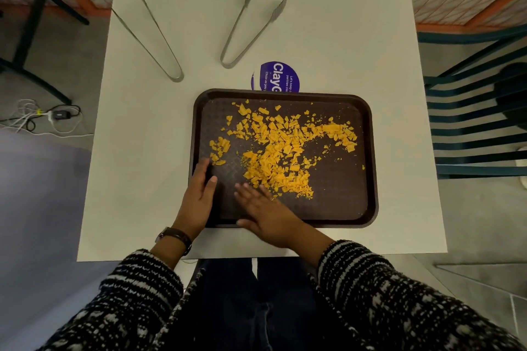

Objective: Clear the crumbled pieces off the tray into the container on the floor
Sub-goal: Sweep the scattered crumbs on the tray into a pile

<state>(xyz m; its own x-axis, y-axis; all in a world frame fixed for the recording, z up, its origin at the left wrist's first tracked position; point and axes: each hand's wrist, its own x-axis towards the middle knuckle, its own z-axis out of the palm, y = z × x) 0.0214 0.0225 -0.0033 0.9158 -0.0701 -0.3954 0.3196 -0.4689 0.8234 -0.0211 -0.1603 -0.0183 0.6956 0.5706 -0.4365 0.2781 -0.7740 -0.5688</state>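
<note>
White table fills the view, with grey floor on both sides, cables off its left edge and a dark slatted chair close to its right edge. The brown tray sits toward the near right part of the table, its far rim covering part of a purple sticker. The crumbled pieces are spread over the tray's middle and left, with a few strays near the right rim. Both hands are spread and clamped on nothing: the left hand lies along the tray's left rim near the near-left corner, and the right hand rests flat on the tray floor just inside the near rim, fingers straight at the heap's edge. The tray looks stiff and light, best taken by its 2 short rims. The pieces look dry, brittle and loose, so they would slide at any tilt. The left tongs and the right tongs lie near the far edge, well apart from the tray. I cannot make out the container; open floor shows mostly on the left.
</note>
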